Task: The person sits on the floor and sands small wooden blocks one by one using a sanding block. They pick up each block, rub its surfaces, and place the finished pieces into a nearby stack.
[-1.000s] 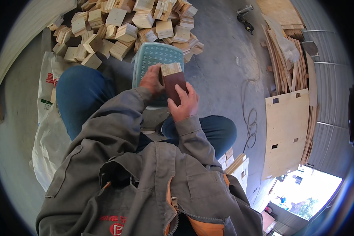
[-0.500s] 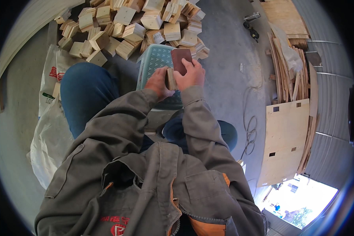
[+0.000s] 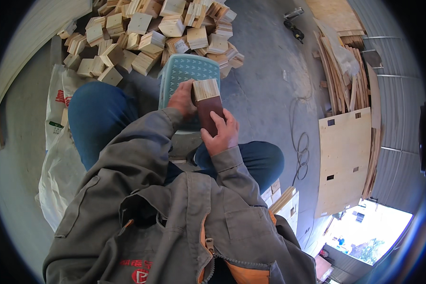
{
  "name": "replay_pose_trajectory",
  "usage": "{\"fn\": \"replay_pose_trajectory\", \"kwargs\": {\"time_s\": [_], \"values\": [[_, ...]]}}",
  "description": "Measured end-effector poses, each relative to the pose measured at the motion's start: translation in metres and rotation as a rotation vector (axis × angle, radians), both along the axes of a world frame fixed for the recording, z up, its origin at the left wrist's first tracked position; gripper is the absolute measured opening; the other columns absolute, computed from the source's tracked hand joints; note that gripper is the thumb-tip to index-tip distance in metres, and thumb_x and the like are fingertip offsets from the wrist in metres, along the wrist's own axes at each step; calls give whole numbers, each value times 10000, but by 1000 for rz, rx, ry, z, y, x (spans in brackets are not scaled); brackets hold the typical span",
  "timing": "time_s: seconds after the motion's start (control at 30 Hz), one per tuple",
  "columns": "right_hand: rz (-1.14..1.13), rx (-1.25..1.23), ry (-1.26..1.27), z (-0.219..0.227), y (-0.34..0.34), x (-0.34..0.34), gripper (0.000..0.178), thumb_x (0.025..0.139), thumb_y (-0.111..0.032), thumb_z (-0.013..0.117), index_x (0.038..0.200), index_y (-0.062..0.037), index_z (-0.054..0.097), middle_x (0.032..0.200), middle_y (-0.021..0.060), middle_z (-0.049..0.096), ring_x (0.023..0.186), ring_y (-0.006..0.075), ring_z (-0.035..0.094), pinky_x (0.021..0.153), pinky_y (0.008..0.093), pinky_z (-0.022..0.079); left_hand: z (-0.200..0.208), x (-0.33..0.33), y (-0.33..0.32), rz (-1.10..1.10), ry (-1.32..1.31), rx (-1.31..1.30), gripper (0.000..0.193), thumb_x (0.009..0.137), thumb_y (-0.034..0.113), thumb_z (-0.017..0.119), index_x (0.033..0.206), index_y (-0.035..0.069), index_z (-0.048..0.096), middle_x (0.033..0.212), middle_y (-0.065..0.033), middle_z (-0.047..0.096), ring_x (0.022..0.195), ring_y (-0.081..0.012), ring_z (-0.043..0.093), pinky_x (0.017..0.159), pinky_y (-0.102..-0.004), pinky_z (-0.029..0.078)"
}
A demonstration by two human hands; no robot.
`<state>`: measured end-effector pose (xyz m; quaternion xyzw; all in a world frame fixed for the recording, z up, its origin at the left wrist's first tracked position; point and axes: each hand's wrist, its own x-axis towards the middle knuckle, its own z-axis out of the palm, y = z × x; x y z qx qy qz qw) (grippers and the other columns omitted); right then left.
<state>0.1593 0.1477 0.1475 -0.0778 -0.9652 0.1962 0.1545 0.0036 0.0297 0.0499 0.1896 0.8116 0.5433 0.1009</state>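
Observation:
Over a teal plastic stool [image 3: 184, 71] between my knees, my left hand [image 3: 183, 99] grips a block of layered plywood [image 3: 206, 89] from its left side. Striped layers show on the block's upper end. My right hand [image 3: 222, 130] is closed on a flat reddish-brown sanding pad [image 3: 210, 111], thumb and fingers on its lower part. The pad lies against the block, just below the striped end, and hides much of it. What backs the pad is hidden.
A heap of similar plywood blocks [image 3: 151, 42] lies beyond the stool. White plastic sacks [image 3: 57, 165] are by my left knee. On the right are a looped cable [image 3: 302, 156], a power tool [image 3: 293, 28], leaning boards [image 3: 345, 156] and stacked pieces [image 3: 286, 203].
My right hand has drawn the sanding pad down toward me, along the block. The block has turned, so its striped end now faces up. My left hand has shifted slightly left.

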Motion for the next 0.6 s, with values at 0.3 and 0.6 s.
{"fn": "replay_pose_trajectory", "kwargs": {"time_s": [0.3, 0.6], "values": [[-50, 32, 39, -1, 11, -91, 561, 723, -190, 851, 1269, -135, 732, 1393, 194, 566, 1256, 421, 550, 1073, 509, 493, -4, -1, -2, -16, 16, 9, 939, 643, 254, 947, 1446, 100, 484, 1391, -192, 564, 1315, -405, 556, 1111, -447, 482], [-125, -169, -45, 1, 61, -140, 592, 746, -278, 832, 1260, -2, 732, 1273, 224, 703, 1214, 374, 647, 1089, 456, 498, 16, 5, -5, -19, -4, -15, 950, 640, 198, 958, 1445, 85, 467, 1375, -192, 545, 1307, -396, 550, 1112, -435, 478]]}}
